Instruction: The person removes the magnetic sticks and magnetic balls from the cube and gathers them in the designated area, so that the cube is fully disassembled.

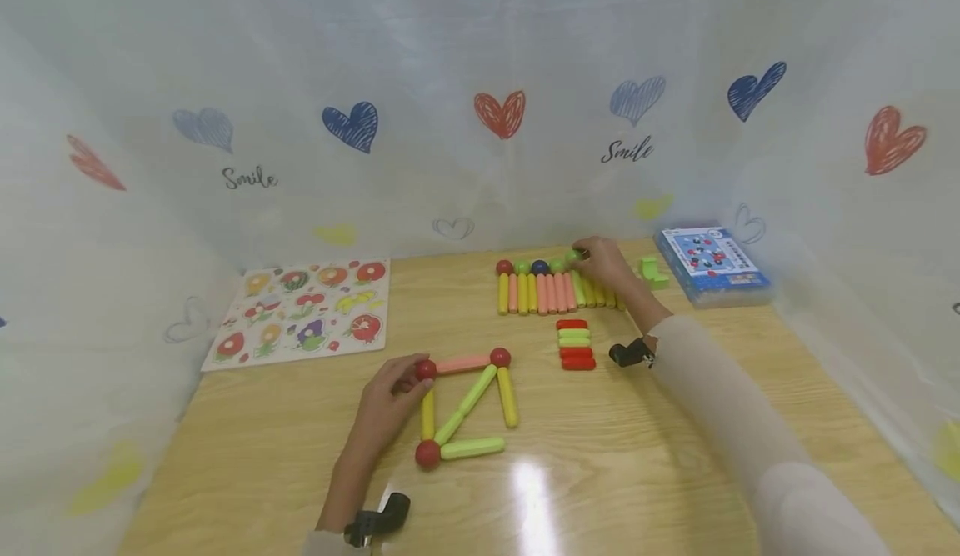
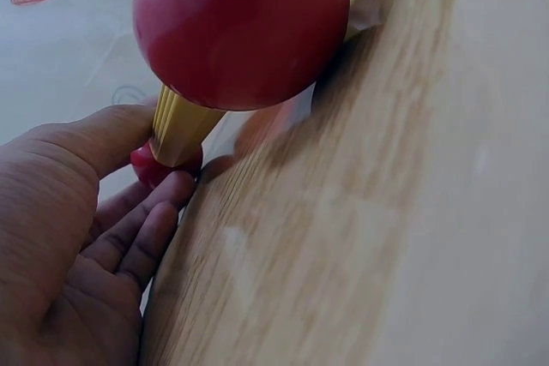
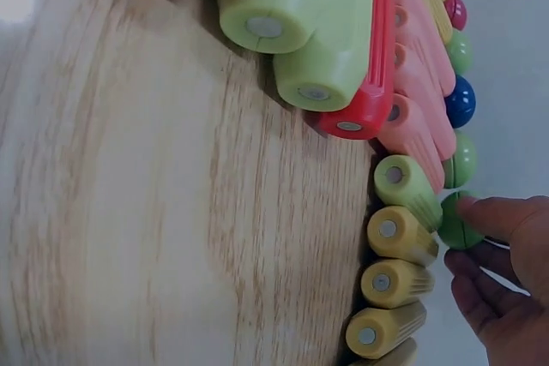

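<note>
My left hand (image 1: 384, 406) grips the red ball (image 1: 426, 370) at the far left corner of a figure of magnetic rods and balls. In the left wrist view, its thumb lies along a yellow rod (image 2: 182, 130); the nearer red ball (image 2: 244, 27) is large in front. A pink rod (image 1: 463, 364) links the held ball to another red ball (image 1: 500, 358). Light green rods (image 1: 467, 406) form a diagonal, and one lies along the near side. At the back, my right hand (image 1: 606, 266) pinches a green ball (image 3: 460, 222) at the end of a ball row.
Yellow, pink and green rods (image 1: 551, 293) stand side by side below the balls. Short red and green rods (image 1: 575, 345) lie nearer. A fruit picture board (image 1: 300, 314) is at left. A green plastic piece (image 1: 652, 272) and a blue box (image 1: 712, 264) sit back right, before a hanging sheet.
</note>
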The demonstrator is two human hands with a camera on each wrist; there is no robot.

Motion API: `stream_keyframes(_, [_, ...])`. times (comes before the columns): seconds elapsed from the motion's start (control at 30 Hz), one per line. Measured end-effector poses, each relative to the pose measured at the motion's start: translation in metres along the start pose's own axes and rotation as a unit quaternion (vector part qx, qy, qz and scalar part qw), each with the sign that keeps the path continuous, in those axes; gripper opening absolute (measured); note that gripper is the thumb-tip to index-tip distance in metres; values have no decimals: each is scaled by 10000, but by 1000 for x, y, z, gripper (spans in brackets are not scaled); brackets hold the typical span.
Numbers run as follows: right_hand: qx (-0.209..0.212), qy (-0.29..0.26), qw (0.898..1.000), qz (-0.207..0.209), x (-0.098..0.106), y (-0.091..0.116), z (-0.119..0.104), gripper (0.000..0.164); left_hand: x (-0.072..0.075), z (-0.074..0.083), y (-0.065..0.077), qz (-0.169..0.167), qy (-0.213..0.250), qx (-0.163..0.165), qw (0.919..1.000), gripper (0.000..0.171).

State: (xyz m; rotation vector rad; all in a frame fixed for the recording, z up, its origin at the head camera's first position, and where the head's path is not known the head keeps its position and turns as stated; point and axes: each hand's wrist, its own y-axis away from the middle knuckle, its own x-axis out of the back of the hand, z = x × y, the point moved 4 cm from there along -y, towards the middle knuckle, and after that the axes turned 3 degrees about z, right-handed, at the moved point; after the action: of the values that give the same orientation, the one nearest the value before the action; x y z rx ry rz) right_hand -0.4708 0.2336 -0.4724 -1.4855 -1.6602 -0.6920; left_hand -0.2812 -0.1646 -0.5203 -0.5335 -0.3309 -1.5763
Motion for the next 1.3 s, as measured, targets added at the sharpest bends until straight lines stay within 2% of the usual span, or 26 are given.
stream_keyframes(0.2, [-171,67,9997,-153,-4,-1,7,41,0,4,2,7,-42,94,9999,40])
stream_keyframes(0.37, [-240,-22,9995,-222,-1,3,11,44,-2,5,1,-31,-17,47,10000,41])
stream_keyframes(0.57, [-34,-362,9993,71,5,19,3,42,1,5,1,-32,-127,-93,9999,42])
stream_keyframes(0.77, [468,-197,9978,419,6,48,-16,36,5,6,0,-101,-162,-132,9997,42])
stream_keyframes(0.93, [1004,-204,9929,599,1,79,-42,33,6,8,1,-76,-109,-168,9998,42])
stream_keyframes(1.1, [1562,-388,9848,649,-7,109,-68,29,3,6,2,-57,-79,-78,9999,42])
stream_keyframes(1.3, [2214,-519,9726,474,-28,146,-97,28,2,5,3,-50,-105,-90,9999,43])
